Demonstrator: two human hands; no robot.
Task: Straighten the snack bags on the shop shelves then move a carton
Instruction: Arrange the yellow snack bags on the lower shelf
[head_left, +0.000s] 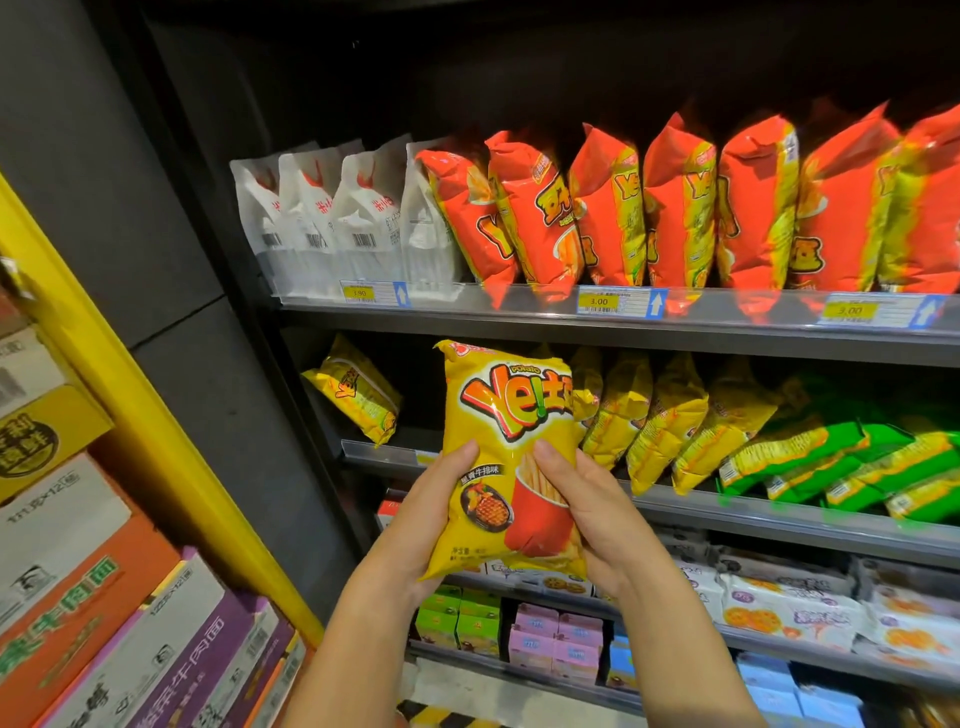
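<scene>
I hold a yellow potato-stick snack bag (506, 457) upright in front of the middle shelf (779, 519). My left hand (421, 519) grips its lower left edge, thumb on the front. My right hand (587, 514) grips its lower right edge, thumb across the picture of the red cup. One yellow bag (358, 389) leans alone at the left end of that shelf. A row of tilted yellow bags (665, 421) stands to the right, behind the held bag. Stacked cartons (104, 597) fill the left edge of view.
The top shelf carries white pouches (332, 218) and red snack bags (675, 208). Green bags (857, 462) lie on the middle shelf at the right. Small boxes (556, 644) and biscuit packs (789, 608) fill the lower shelves. A yellow post (130, 395) borders the cartons.
</scene>
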